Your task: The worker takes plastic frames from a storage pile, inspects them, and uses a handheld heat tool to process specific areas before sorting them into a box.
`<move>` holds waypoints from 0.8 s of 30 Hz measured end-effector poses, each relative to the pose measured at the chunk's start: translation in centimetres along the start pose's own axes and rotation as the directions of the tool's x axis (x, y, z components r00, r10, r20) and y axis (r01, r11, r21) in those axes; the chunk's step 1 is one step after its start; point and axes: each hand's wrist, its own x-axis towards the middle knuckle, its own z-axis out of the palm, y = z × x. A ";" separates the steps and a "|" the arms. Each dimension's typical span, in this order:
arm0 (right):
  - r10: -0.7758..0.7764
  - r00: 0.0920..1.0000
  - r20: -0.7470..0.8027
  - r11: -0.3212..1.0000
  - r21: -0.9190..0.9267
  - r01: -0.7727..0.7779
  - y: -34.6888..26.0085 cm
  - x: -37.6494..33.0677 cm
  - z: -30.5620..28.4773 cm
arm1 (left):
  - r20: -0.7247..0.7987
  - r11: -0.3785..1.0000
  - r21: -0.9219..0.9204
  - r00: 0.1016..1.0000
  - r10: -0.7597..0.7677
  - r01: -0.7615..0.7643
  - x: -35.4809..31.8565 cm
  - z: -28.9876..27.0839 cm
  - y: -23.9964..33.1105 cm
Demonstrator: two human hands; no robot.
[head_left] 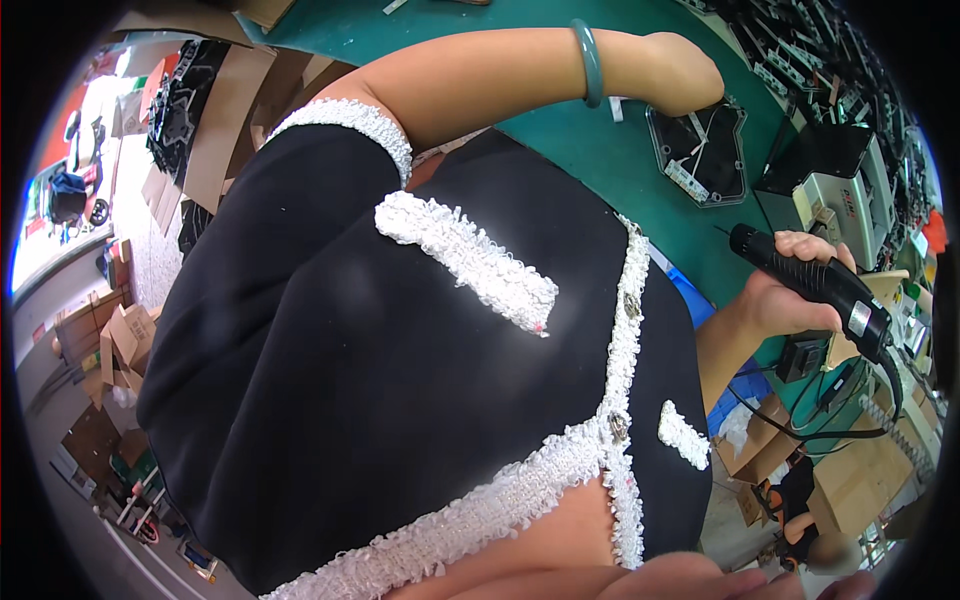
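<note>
My right hand is wrapped around a black electric screwdriver at the right. Its thin bit points up and left, in the air over the green table, and a cord runs from its rear end. My left arm, with a grey-green bangle, reaches across to the far side. There my left hand is at the upper edge of a dark, angular panel lying on the table. Its fingers are turned away and hidden. Small pale strips sit on the panel.
A grey-and-black box-shaped device stands right of the panel. Many dark parts are heaped at the far right. Cardboard boxes and cables lie at the lower right. Fingers blur along the lower edge; whose they are is unclear.
</note>
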 end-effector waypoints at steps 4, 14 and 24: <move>0.000 0.983 -0.185 0.978 -0.206 -0.038 -1.3 -0.6 0.2 | -0.154 0.930 -0.355 0.987 0.039 -0.092 -1.1 -0.5 -0.6; 0.727 0.683 0.071 0.422 -0.830 -0.364 -8.5 -2.6 -0.1 | -0.446 0.759 -0.557 0.892 0.069 -0.337 -3.1 0.2 -1.6; 0.518 0.823 0.234 0.675 -0.703 -0.225 3.3 0.6 5.6 | -0.569 0.710 -0.522 0.813 0.123 -0.473 -3.2 -0.1 -0.9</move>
